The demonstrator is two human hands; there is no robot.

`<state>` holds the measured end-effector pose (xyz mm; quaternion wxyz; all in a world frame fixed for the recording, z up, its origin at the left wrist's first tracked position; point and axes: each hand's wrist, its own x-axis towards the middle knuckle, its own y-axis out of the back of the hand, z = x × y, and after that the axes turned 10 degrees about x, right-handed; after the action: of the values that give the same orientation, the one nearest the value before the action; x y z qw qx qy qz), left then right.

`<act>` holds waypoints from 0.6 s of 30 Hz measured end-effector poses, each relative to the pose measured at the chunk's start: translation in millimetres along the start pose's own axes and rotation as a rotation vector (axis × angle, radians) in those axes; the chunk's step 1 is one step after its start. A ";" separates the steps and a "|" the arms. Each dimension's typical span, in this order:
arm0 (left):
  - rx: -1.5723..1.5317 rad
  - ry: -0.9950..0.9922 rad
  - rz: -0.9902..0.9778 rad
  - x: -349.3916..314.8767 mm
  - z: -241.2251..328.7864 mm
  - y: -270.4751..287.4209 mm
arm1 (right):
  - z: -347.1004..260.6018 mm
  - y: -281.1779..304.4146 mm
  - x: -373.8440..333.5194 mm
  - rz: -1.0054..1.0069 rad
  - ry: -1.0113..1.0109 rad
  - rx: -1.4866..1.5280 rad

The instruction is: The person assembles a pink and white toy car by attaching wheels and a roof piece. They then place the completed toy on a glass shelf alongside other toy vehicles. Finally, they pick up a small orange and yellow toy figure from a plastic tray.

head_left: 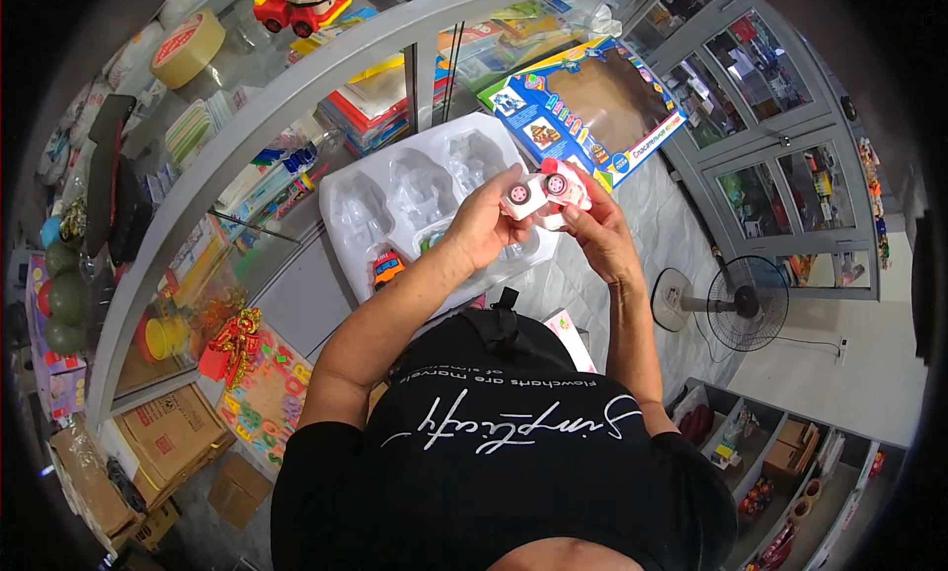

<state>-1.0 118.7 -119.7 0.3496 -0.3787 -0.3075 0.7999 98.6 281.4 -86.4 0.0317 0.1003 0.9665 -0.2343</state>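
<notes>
Both hands hold a small white and pink toy car [538, 193], its pink-hubbed wheels showing. My left hand [482, 223] grips its left end with fingers curled round it. On the other end, the thumb and fingers of my right hand [604, 237] are closed. Below them lies a white moulded plastic tray [434, 139] with several hollows. An orange toy car [388, 268] sits in its near left hollow. Something green [432, 240] in the hollow beside it is mostly hidden by my left forearm. The far hollows hold no toys.
A blue and yellow windowed toy box [592, 102] lies beyond the tray. Along the left runs a glass display case, with a red toy vehicle [302, 3] and a tape roll [188, 49] on top. At right stand a fan [748, 299] and grey cabinets [790, 215].
</notes>
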 end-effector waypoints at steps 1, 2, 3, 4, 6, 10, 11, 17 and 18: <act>0.046 -0.012 -0.014 0.8 -1.9 2.7 | 2.3 2.2 -0.4 0.002 0.005 0.025; 0.091 -0.024 -0.027 1.8 -3.2 4.3 | 3.6 3.6 -0.8 0.003 0.009 0.049; 0.065 -0.025 -0.036 3.3 -4.1 4.5 | 3.9 3.7 -0.8 0.005 0.020 0.046; 0.039 -0.025 -0.044 4.5 -5.5 3.8 | 5.2 3.4 -1.2 0.008 0.029 0.043; -0.015 -0.017 -0.042 6.6 -8.5 2.2 | 7.4 1.2 -2.6 0.023 0.044 0.074; -0.125 -0.033 0.000 7.7 -9.8 -6.0 | 14.1 -11.2 -1.0 0.080 0.115 0.139; -0.153 -0.047 0.014 7.3 -9.8 -7.7 | 16.1 -12.4 -0.8 0.098 0.143 0.140; -0.145 -0.005 0.031 8.5 -3.8 2.7 | 5.7 -5.2 1.5 0.063 0.056 -0.083; -0.145 0.009 0.036 8.3 -2.7 3.4 | 0.3 -5.9 1.4 0.049 0.037 -0.123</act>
<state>-3.7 124.0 -126.9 0.3080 -0.4120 -0.3563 0.7800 96.0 276.4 -84.2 0.0255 0.1261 0.9767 -0.1715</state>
